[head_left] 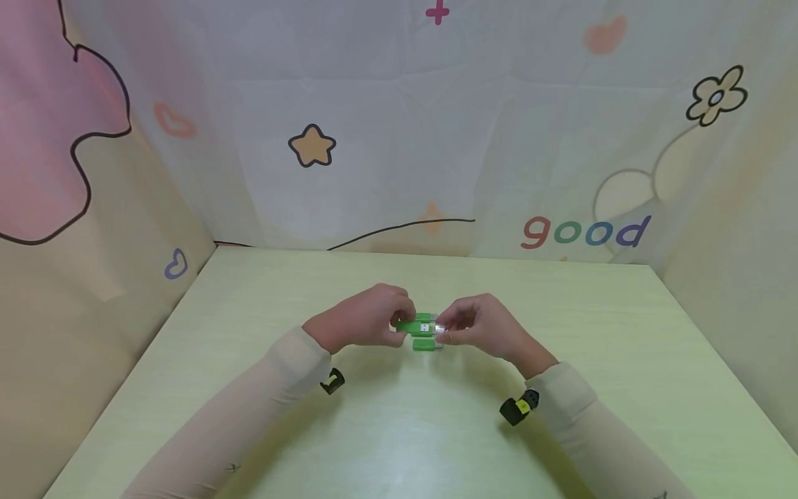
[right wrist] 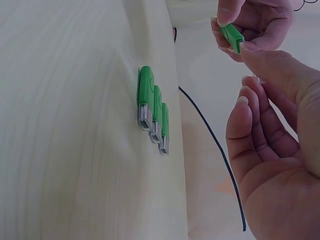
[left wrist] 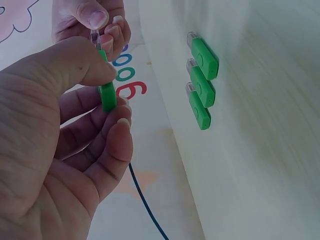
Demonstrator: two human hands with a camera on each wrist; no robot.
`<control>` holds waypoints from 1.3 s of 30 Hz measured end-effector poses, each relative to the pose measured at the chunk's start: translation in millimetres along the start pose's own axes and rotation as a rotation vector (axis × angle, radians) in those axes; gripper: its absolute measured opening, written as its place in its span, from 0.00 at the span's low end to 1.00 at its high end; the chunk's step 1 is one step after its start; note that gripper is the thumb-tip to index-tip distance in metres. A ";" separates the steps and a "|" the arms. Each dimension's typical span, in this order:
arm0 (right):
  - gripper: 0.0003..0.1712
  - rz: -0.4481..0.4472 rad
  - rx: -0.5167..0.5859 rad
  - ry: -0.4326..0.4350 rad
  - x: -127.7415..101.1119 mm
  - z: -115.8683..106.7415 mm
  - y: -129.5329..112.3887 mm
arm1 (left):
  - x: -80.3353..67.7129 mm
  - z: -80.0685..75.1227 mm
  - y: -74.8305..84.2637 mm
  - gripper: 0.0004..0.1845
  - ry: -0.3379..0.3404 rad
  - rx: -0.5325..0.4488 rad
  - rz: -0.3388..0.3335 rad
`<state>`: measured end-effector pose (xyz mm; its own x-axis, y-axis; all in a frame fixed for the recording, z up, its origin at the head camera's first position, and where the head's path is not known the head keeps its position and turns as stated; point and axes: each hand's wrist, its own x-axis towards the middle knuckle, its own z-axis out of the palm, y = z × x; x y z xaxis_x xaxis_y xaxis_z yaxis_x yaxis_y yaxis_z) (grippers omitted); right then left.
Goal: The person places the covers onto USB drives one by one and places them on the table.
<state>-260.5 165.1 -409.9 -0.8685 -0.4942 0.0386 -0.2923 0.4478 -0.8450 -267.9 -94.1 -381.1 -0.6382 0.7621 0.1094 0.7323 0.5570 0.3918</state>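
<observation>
Above pale green table (head_left: 561,360), both hands pinch one green USB stick (head_left: 416,325) between them.

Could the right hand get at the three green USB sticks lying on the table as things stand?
Probably not right away: the right hand is busy pinching the clear cap end of the stick that the left hand grips. The three sticks lie uncovered on the table, just beneath both hands.

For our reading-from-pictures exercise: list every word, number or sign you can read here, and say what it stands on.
"good" in coloured letters, on the backdrop cloth.
"+" in pink, a plus sign, on the same cloth, at the top.
Green USB sticks: no readable marking.
Nothing else can be read.
</observation>
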 end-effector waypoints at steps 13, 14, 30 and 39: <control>0.12 -0.041 0.005 -0.015 1.0 2.8 -2.1 | 0.1 0.8 4.3 0.04 -0.023 -0.026 -0.019; 0.12 -0.043 0.007 -0.017 1.1 2.8 -2.3 | 0.2 0.8 4.4 0.04 -0.024 -0.028 -0.021; 0.11 -0.053 0.029 -0.021 0.5 5.9 -3.9 | 0.7 1.3 3.9 0.05 -0.026 -0.058 -0.034; 0.11 -0.034 0.028 -0.008 0.4 8.4 -5.3 | 1.1 1.4 4.1 0.05 -0.027 -0.057 -0.022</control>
<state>-255.9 156.2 -409.9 -0.8551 -0.5146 0.0638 -0.3103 0.4092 -0.8581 -265.2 -90.5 -380.7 -0.6470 0.7588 0.0753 0.7026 0.5549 0.4454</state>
